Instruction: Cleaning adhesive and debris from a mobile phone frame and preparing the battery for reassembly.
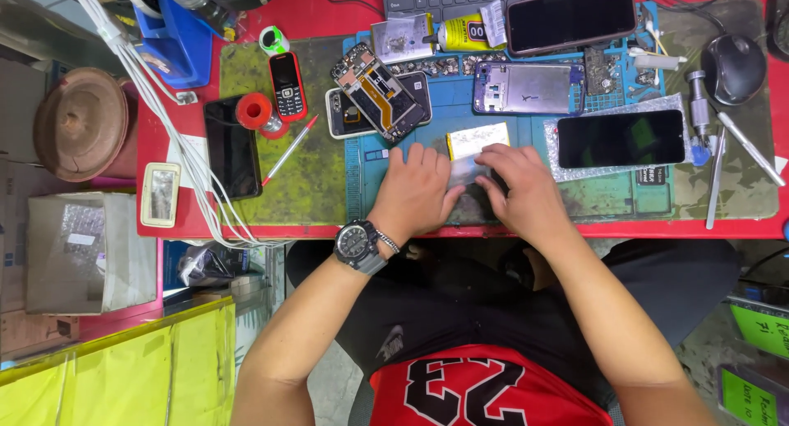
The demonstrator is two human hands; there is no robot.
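Observation:
My left hand point(415, 192) and my right hand point(522, 187) press down side by side on a flat phone part point(475, 142) with a pale, shiny top that lies on the blue work mat point(362, 163). Both hands cover most of it; only its far end shows between the fingers. Whether the fingers grip it or just rest on it is hard to tell. A dark watch sits on my left wrist.
Around the hands lie an opened phone with its board exposed point(380, 93), a purple phone frame point(528, 87), two dark-screened phones point(620, 138) point(571, 16), a small keypad phone point(288, 85), a glue tube point(460, 33), a mouse point(734, 68), tools point(715, 175) and white cables point(177, 138).

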